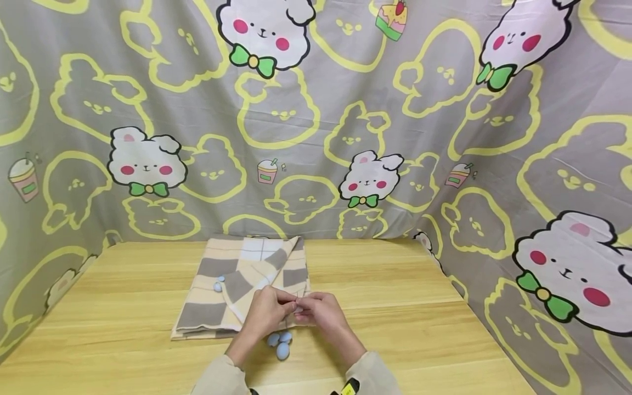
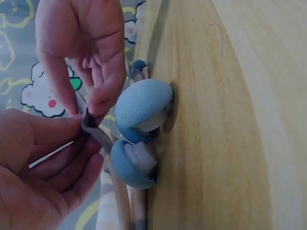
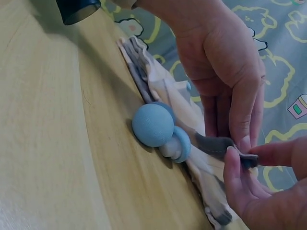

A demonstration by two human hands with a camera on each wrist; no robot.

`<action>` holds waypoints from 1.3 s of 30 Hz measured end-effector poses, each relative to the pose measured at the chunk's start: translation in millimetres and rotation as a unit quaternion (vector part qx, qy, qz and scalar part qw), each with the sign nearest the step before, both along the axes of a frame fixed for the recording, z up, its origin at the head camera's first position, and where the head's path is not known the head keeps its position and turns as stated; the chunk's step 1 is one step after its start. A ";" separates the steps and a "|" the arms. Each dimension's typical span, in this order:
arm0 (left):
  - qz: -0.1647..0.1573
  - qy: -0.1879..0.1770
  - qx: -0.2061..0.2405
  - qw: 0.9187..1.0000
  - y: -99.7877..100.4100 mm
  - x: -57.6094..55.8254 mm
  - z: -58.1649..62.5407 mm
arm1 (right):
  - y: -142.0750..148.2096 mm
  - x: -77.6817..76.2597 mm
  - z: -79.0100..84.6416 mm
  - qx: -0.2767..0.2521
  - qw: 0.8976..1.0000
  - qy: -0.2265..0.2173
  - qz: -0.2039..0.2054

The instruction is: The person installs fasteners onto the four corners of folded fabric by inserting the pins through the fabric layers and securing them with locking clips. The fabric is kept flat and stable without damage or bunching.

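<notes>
A folded checked fleece blanket (image 1: pixel 204 293) in brown, cream and white lies on the table, one layer turned back. At its near right part, my left hand (image 1: pixel 269 310) and right hand (image 1: pixel 321 312) meet, thumbs and fingertips pinching a grey-brown edge (image 3: pixel 211 143) of it. That edge is raised off the table in both wrist views. A small bluish bit shows under the right fingertips, mostly hidden. Just below the hands, several blue mushroom-shaped pieces (image 1: pixel 283 351) lie on the table, with fabric-like caps and pale stems (image 2: pixel 143 155).
More small blue pieces (image 1: pixel 218 286) sit on the left part of the blanket. The wooden table (image 1: pixel 395 318) runs back to a grey patterned curtain (image 1: pixel 296 164), which also hangs at both sides. A dark device (image 3: pixel 79 10) is on the left wrist.
</notes>
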State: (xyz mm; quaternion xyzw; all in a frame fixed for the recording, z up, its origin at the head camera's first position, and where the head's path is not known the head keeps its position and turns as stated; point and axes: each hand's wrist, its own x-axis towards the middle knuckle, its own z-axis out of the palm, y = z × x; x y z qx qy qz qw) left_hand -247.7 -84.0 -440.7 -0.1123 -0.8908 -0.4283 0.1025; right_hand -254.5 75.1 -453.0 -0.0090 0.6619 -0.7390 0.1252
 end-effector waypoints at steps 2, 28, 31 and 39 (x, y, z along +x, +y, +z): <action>-0.009 -0.004 0.001 1.000 -1.2 0.2 0.6 | 0.2 -0.5 -0.5 0.000 1.000 0.003 0.000; -0.137 -0.206 -0.063 0.967 -42.7 13.3 30.4 | 0.5 -1.7 -2.4 0.002 1.000 0.022 -0.015; -0.146 -0.227 -0.068 0.960 -42.1 14.6 29.3 | 0.2 -1.0 -2.2 0.009 1.000 0.023 -0.016; -0.148 -0.271 -0.074 0.948 -38.1 18.7 29.2 | -0.5 -1.8 -2.8 0.005 1.000 0.024 -0.019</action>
